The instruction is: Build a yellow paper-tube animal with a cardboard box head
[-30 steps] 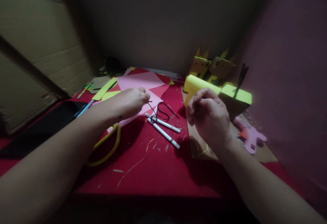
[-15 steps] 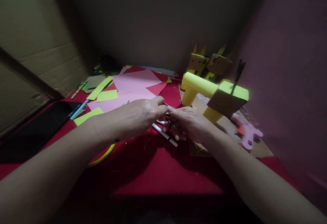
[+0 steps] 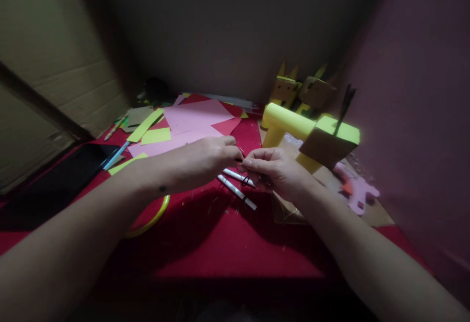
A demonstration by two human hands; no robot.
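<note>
My left hand and my right hand meet fingertip to fingertip above the red table. Both pinch a thin black string, of which only a small loop shows below my right fingers. Two white pens lie on the table just under the hands. A yellow paper-covered cardboard figure stands right behind my right hand.
Pink, red and yellow-green paper sheets lie at the back. Yellow-handled scissors sit under my left forearm. A pink glue gun lies at the right, a black tablet at the left, cardboard walls all around.
My left hand brought the black string from the pink paper toward the middle. My right hand came down from near the yellow figure to meet it, and both now pinch the string.
</note>
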